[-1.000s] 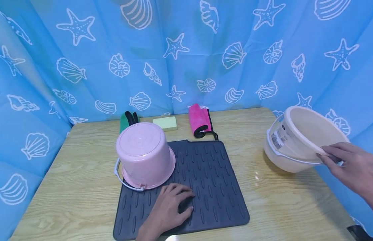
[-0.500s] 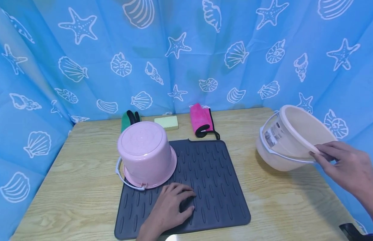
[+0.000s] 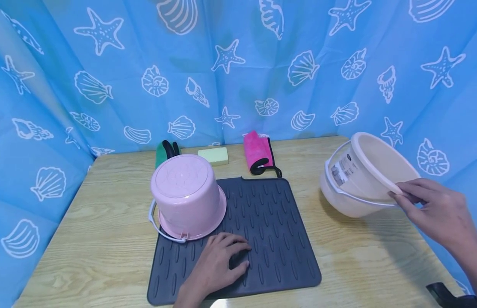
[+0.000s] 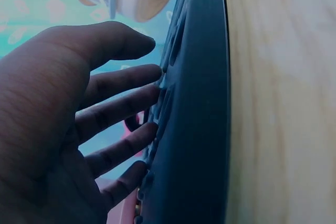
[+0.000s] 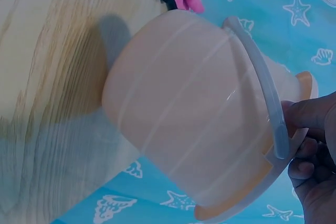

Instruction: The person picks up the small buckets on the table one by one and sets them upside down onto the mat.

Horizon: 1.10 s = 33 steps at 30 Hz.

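tilted cream bucket (image 3: pixel 360 184) in the grip of right-hand fingers (image 3: pixel 420 189)

- I can read no words or numbers from here.
- The cream bucket (image 3: pixel 363 182) bears a printed label (image 3: pixel 341 170) with a dark mark (image 3: pixel 348 157) near its top; any lettering is too small for me.

I can't see inside the upturned pink bucket (image 3: pixel 188 192); it covers the ten-o'clock corner of the dark mat (image 3: pixel 269 222) and, at its own eleven o'clock, part of the green item (image 3: pixel 160 156); toward three o'clock, the print on the label (image 3: pixel 342 169) of the cream bucket (image 3: pixel 354 185) is too small for me to read; at four o'clock, a black object (image 3: pixel 446 297) is cut off by the head view's bottom edge; my right wrist view crops the right hand (image 5: pixel 319 156) near four o'clock.
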### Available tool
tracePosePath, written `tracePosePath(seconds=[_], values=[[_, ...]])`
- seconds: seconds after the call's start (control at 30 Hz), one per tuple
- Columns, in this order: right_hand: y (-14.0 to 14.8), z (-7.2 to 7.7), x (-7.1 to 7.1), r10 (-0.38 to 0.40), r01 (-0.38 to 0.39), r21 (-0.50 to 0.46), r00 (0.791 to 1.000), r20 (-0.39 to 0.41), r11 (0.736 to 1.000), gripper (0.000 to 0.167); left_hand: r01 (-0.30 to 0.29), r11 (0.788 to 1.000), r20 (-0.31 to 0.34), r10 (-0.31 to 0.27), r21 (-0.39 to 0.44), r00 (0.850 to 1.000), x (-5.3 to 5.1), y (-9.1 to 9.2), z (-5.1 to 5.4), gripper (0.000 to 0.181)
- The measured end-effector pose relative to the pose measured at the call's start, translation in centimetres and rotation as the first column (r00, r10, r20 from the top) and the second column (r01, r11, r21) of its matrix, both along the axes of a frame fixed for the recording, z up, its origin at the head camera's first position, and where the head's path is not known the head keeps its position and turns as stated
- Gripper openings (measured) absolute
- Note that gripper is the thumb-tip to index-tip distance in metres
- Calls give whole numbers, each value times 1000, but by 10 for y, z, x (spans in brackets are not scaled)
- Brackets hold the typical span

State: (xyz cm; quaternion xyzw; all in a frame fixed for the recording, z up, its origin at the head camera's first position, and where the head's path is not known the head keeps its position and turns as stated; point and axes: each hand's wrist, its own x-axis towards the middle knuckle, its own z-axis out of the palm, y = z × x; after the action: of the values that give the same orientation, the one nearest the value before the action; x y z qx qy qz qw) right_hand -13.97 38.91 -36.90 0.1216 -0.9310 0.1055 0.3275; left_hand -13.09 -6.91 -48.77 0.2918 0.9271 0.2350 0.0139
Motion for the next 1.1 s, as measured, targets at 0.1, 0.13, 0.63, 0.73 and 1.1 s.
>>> tracePosePath(seconds=[0.1,0.13,0.63,0.73,1.1], values=[[-2,1,-1,15,-15,-7,1000,-18,1000,19,-7,1000,7,6,16,1000,-1,-1,1,31],[-2,1,-2,18,-19,-10,1000,-23,1000,18,-6,1000,1,6,26,1000,-1,-1,2,31],[-17,4,-12,109,-113,-39,990,-86,993,19,-20,985,10,19,172,1000,-11,-6,12,31],[-20,5,-13,124,-128,-44,988,-97,991,20,-25,974,28,19,226,999,-14,-7,15,33],[-37,7,-17,133,-140,-66,986,-97,988,23,-29,918,76,-1,395,997,-33,-2,21,42]])
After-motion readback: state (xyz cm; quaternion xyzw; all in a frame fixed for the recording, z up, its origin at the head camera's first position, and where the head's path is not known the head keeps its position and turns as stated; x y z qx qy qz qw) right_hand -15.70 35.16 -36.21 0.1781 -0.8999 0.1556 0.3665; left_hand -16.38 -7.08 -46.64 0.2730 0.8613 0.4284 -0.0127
